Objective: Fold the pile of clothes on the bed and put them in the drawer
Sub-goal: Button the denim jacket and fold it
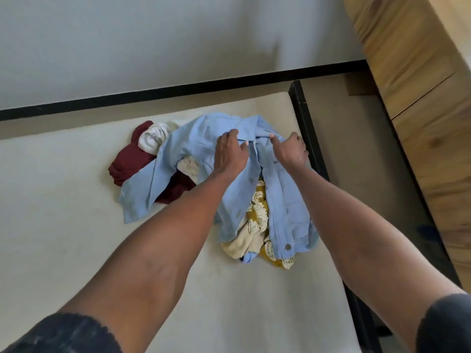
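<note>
Atop the rumpled pile (178, 174), both hands (229, 154) on soft blue denim jacket (193, 141)

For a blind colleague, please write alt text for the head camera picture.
Two bare hands, left hand and right hand, grip the collar area of a light blue denim jacket lying on top of a clothes pile on a bed. Maroon, white and mustard patterned garments lie underneath. A wooden wardrobe stands at right.

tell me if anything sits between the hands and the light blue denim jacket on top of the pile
Nothing visible does. The left hand and right hand are already on the light blue denim jacket near its collar, fingers curled into the fabric. It lies on top of the maroon garment and yellow patterned cloth.
</note>
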The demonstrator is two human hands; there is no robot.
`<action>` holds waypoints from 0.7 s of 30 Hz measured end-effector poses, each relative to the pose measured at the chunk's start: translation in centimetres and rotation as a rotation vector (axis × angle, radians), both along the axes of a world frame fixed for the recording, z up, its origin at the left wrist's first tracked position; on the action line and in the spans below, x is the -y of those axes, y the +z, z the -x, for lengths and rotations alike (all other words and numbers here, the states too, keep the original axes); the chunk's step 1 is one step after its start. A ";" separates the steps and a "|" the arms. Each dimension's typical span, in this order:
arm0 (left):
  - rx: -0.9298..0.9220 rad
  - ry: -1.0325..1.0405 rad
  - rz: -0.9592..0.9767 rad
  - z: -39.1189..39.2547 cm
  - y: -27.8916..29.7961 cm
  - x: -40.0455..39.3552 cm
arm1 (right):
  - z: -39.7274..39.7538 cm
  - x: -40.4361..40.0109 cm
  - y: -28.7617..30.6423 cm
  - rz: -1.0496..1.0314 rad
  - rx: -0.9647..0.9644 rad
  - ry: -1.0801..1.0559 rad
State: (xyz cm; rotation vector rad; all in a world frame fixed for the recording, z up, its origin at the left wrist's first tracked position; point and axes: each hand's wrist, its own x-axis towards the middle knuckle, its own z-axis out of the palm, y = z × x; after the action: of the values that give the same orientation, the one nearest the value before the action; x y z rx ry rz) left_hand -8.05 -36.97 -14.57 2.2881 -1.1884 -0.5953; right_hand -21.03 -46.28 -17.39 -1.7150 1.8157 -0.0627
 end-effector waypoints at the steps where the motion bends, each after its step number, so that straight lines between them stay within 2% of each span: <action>1: 0.001 0.014 0.018 0.1 -0.8 1.0 | -0.4 1.1 -1.0 -0.070 0.029 -0.063; 4: 0.059 -0.023 0.027 0.2 -1.4 3.7 | -0.4 2.9 -2.7 -0.238 0.162 -0.214; 5: 0.081 -0.052 0.003 0.2 -1.5 4.7 | -0.2 2.8 -3.0 -0.205 0.175 -0.224; 8: 0.133 -0.081 -0.186 0.7 -2.4 7.0 | 0.6 1.2 -2.9 0.114 0.084 0.022; 10: 0.257 -0.104 -0.309 0.8 -3.4 7.2 | 1.7 -1.5 -2.7 0.285 0.099 0.176; 12: 0.337 -0.110 -0.292 0.6 -3.9 6.8 | 3.2 -3.2 -4.0 0.368 0.090 0.300; 15: 0.199 0.048 -0.102 0.3 -2.9 6.2 | 4.7 -3.4 -4.6 0.261 0.065 0.329; 17: 0.031 0.142 0.043 0.1 -1.3 5.5 | 5.2 -3.3 -3.1 0.199 0.122 0.214; 19: -0.094 0.095 0.106 -0.8 1.3 4.1 | 5.1 -2.9 -0.3 0.296 0.159 0.043; 20: -0.124 0.032 0.114 -1.5 2.5 3.3 | 4.9 -2.5 1.2 0.375 0.168 0.018; 21: -0.151 -0.051 0.118 -2.3 4.6 2.1 | 4.4 -2.5 3.6 0.426 0.156 0.080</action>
State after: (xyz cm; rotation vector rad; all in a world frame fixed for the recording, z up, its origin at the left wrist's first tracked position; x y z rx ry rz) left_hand -5.76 -39.09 -10.00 2.0817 -1.1791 -0.6854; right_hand -25.47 -43.83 -13.77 -2.0038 1.6989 -0.5699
